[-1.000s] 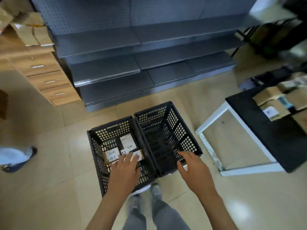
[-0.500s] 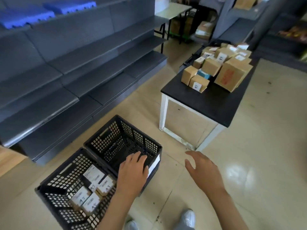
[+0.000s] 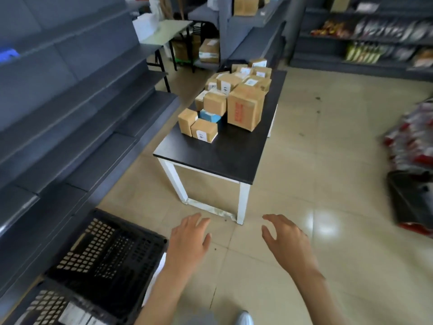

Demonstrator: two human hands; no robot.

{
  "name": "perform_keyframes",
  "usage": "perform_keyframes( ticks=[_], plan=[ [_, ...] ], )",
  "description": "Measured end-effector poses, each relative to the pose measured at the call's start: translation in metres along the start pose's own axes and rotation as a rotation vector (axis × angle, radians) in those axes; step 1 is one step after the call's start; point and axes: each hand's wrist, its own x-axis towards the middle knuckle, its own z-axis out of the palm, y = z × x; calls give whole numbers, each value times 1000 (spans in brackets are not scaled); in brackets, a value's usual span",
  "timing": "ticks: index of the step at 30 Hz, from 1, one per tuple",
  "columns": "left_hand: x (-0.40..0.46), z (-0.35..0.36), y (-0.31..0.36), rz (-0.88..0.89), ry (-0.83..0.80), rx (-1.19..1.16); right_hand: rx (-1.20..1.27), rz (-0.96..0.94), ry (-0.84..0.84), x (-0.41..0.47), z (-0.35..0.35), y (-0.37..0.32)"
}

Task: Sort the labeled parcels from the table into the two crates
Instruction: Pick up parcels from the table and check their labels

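Several brown cardboard parcels with white labels are heaped on a black-topped table [image 3: 220, 156] with white legs; the nearest parcel [image 3: 203, 133] shows its label, and a large box [image 3: 244, 107] has red print. Two black perforated crates stand on the floor at lower left: the nearer-to-table crate [image 3: 112, 256] looks bare inside, and the other crate [image 3: 54, 308] holds labelled parcels at the frame's bottom edge. My left hand [image 3: 188, 240] and right hand [image 3: 287, 242] hover over the floor in front of the table, fingers spread, holding nothing.
Grey metal shelving [image 3: 70, 109] runs along the left. More shelves with packaged goods [image 3: 375, 38] line the back right. Red and white packs [image 3: 412, 141] and a dark bin lie on the floor at right. A folding table [image 3: 164, 31] stands behind.
The view has swung from the crates toward the table. My left hand has left the crate rim and both hands now hang over the floor nearer the table.
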Motion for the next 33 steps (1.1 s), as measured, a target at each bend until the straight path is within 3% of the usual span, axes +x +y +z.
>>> perform_keyframes(
  ticks=[6, 23, 33],
  plan=[
    [75, 6, 47, 65, -22, 35, -6, 80, 1, 51, -23, 42],
    [337, 23, 103, -18, 16, -38, -136, 51, -31, 312, -68, 112],
    [457, 28, 148, -138, -10, -36, -161, -93, -112, 465, -91, 166]
  ],
)
